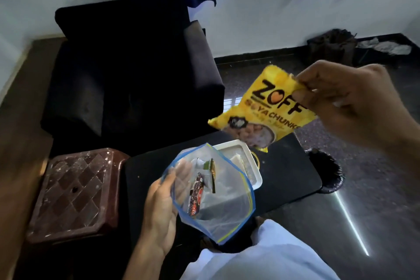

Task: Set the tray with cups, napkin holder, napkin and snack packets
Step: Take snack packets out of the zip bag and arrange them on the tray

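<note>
Table (291, 177): dark, carrying my white tray (231, 143).
Right hand (345, 102): pinches yellow snack packet (268, 111) above tray.
Left hand (161, 209): grips zip bag (222, 207), small packets inside.
Progress: early, I judge; cups unseen.

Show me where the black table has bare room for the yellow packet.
For the yellow packet, bare table lies right of the white tray, out to the table's edge, and left of it toward the brown stool. The tray's near end is crowded: the zip bag in the left hand covers it.
</note>
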### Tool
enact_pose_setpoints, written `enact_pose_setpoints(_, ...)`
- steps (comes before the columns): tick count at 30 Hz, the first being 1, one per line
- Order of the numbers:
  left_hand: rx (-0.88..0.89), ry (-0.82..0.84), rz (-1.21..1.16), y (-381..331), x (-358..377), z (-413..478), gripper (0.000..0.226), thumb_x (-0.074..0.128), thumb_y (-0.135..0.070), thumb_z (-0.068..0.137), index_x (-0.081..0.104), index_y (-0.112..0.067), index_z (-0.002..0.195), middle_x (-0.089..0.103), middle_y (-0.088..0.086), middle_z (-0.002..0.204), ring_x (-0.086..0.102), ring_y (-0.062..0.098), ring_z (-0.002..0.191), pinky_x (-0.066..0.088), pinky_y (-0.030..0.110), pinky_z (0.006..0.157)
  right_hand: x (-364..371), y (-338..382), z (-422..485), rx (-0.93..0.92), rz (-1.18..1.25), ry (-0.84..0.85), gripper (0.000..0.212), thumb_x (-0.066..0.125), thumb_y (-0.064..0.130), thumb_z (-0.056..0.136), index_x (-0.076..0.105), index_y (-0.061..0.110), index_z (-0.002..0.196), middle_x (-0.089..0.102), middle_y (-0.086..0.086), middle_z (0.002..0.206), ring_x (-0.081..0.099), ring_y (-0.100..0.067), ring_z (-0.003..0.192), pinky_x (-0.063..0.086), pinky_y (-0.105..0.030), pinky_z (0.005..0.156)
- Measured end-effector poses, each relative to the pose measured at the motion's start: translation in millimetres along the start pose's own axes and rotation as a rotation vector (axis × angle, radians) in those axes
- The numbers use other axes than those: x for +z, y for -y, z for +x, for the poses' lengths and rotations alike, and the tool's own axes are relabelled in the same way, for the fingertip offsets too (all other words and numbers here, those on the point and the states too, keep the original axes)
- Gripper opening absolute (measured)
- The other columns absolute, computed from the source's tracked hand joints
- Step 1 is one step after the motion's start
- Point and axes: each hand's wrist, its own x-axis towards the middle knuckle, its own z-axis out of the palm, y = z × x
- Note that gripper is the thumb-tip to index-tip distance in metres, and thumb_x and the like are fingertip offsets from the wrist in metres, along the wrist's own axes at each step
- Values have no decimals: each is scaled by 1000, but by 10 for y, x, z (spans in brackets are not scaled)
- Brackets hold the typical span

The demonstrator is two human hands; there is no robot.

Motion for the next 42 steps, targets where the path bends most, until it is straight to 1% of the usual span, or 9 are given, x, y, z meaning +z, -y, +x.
enact_pose_setpoints(2, 2, -20, -5, 88, 46, 0, 34, 42, -27, 107, 72, -15, 116, 78, 5, 118, 74, 13, 109, 59, 16, 75, -3, -224, -35, 98, 40, -22, 6, 70, 10, 90, 69, 6, 94, 72, 7, 85, 65, 4, 90, 51, -3, 65)
enact_pose_setpoints(6, 8, -48, -31, 250, 232, -30, 37, 39, -29, 107, 69, -15, 122, 75, 4, 124, 71, 13, 115, 59, 18, 85, 164, -882, -130, 274, 83, -34, 7, 73, 7, 87, 70, 6, 94, 69, 5, 86, 68, 2, 68, 53, -5, 59)
enact_pose_setpoints(13, 5, -206, -157, 472, 802, -59, 45, 41, -36, 98, 65, -13, 128, 71, 7, 132, 68, 16, 122, 53, 27, 99, 995, -2545, -519, 688, 27, -32, 10, 67, 18, 90, 70, 9, 90, 75, -8, 83, 71, -26, 76, 60, -44, 74)
enact_pose_setpoints(20, -31, -330, -296, 807, 1416, -46, 51, 43, -39, 96, 64, -13, 134, 66, 8, 139, 63, 19, 129, 49, 37, 103, 1978, -3738, -1006, 1121, 120, -21, 16, 61, 20, 92, 66, 6, 98, 72, -18, 98, 64, -35, 95, 47, -35, 83)
enact_pose_setpoints(23, -45, -369, -347, 898, 1578, -42, 49, 43, -39, 95, 68, -14, 130, 67, 9, 138, 64, 19, 128, 50, 37, 102, 2283, -3982, -1139, 1318, 253, -70, 20, 59, 21, 95, 63, 6, 107, 68, -15, 109, 62, -31, 100, 44, -31, 83)
enact_pose_setpoints(26, -53, -406, -366, 941, 1686, -36, 48, 44, -39, 93, 73, -15, 123, 68, 10, 136, 65, 20, 126, 51, 37, 101, 2540, -4124, -1202, 1463, 350, -107, 17, 56, 16, 97, 60, 6, 110, 63, -16, 117, 58, -24, 91, 44, -28, 79)
enact_pose_setpoints(33, -67, -447, -371, 1014, 1860, -46, 48, 42, -38, 93, 77, -17, 117, 69, 10, 135, 66, 19, 124, 50, 36, 101, 2862, -4180, -1375, 1754, 562, -212, 26, 51, 5, 95, 60, 4, 120, 64, -14, 121, 66, -24, 97, 58, -40, 89)
enact_pose_setpoints(37, -72, -455, -372, 1031, 1838, -51, 48, 42, -38, 93, 76, -17, 120, 68, 10, 136, 66, 19, 125, 51, 35, 101, 2890, -4097, -1603, 1865, 726, -253, 34, 48, -7, 92, 58, 0, 124, 62, -17, 124, 65, -23, 92, 60, -39, 83)
enact_pose_setpoints(42, -72, -436, -354, 1029, 1735, -70, 49, 44, -39, 95, 69, -14, 128, 67, 10, 137, 64, 20, 128, 48, 39, 104, 2828, -3978, -1790, 1922, 865, -196, 46, 48, -19, 91, 47, -6, 135, 59, -22, 120, 62, -25, 100, 55, -42, 97)
